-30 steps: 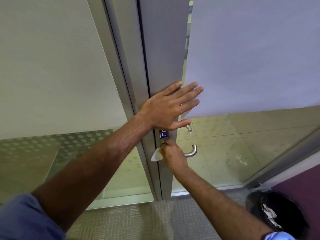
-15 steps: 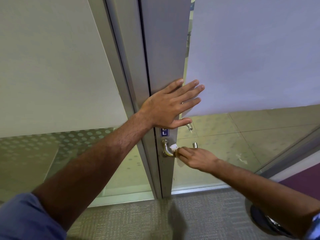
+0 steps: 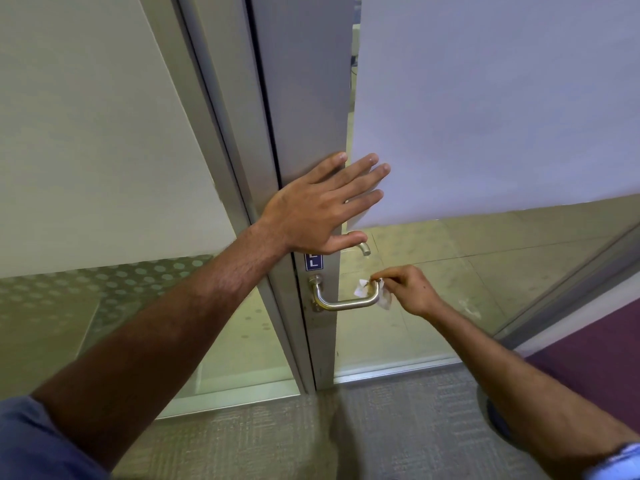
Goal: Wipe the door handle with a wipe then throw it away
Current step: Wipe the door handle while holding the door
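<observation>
A brushed-metal U-shaped door handle (image 3: 341, 303) is fixed to the grey door stile, below a small blue sticker (image 3: 313, 261). My right hand (image 3: 405, 289) pinches a small white wipe (image 3: 383, 301) against the handle's right end, where the bar bends back to the door. Part of the wipe pokes out left of that bend. My left hand (image 3: 322, 209) lies flat with fingers spread on the door stile (image 3: 304, 98) above the handle, thumb just over the sticker.
The door's glass panel (image 3: 485, 116) is frosted above and clear below. A frosted glass wall (image 3: 86, 133) stands to the left. The dark rim of a bin (image 3: 498, 424) shows at lower right behind my forearm, beside a purple wall (image 3: 595, 362). Carpet (image 3: 311, 438) lies below.
My right hand has slid the wipe along the handle from its left base to the right end. The bin is now mostly hidden. My left hand has stayed put.
</observation>
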Available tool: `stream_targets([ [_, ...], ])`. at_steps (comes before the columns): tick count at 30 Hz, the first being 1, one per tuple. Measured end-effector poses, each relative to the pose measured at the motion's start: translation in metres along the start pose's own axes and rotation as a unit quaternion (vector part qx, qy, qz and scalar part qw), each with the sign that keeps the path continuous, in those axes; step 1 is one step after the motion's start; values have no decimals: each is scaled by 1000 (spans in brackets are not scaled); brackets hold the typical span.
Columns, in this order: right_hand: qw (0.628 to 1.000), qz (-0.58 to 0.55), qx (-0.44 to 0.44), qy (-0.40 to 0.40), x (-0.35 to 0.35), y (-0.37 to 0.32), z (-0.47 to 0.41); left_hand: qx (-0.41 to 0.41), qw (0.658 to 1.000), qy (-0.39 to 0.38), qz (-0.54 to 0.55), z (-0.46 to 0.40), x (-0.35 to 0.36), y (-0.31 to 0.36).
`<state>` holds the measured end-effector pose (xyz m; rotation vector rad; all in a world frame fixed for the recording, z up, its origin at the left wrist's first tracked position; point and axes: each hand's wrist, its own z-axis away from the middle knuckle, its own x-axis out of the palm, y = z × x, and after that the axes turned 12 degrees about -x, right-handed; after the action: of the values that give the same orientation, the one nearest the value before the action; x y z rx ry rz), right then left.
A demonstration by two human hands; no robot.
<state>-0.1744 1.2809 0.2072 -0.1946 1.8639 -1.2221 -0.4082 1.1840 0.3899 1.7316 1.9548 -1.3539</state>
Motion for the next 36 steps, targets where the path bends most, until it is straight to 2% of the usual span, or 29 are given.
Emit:
stream_targets([
  [2, 986, -143, 78, 35, 3, 5, 4, 1, 1000, -2, 1, -1, 0, 1],
  [4, 947, -273, 142, 90, 14, 7, 11, 1, 1000, -6, 1, -1, 0, 1],
  [7, 856, -453, 199, 152, 42, 4, 26, 1, 1000, -5, -1, -1, 0, 2],
  [10, 741, -601, 241, 175, 84, -13, 41, 3, 1000, -4, -4, -2, -1, 1],
  [14, 610, -720, 266, 196, 139, -50, 37, 9, 1000, -14, -11, -2, -2, 1],
  [18, 476, -786, 308, 247, 154, -83, 13, 9, 1000, -14, -7, -3, -3, 1],
  [20, 427, -794, 328, 281, 156, -93, 3, 11, 1000, -10, -7, -3, -4, 1],
  [22, 397, -798, 342, 300, 153, -98, 1, 16, 1000, -4, -10, -3, -5, 1],
  [24, 399, -789, 360, 297, 145, -97, 4, 18, 1000, 1, -12, -4, -5, 2],
  [28, 445, -749, 409, 273, 117, -92, 21, 19, 1000, -4, -18, -2, -3, 0],
  [31, 491, -708, 404, 308, 89, -86, 34, 20, 1000, -3, -11, -2, -2, 1],
  [33, 549, -669, 369, 339, 77, -88, 40, 20, 1000, -2, -12, -2, -2, 1],
  [36, 692, -559, 297, 347, 78, -104, 47, 17, 1000, -3, -9, -2, -1, 2],
])
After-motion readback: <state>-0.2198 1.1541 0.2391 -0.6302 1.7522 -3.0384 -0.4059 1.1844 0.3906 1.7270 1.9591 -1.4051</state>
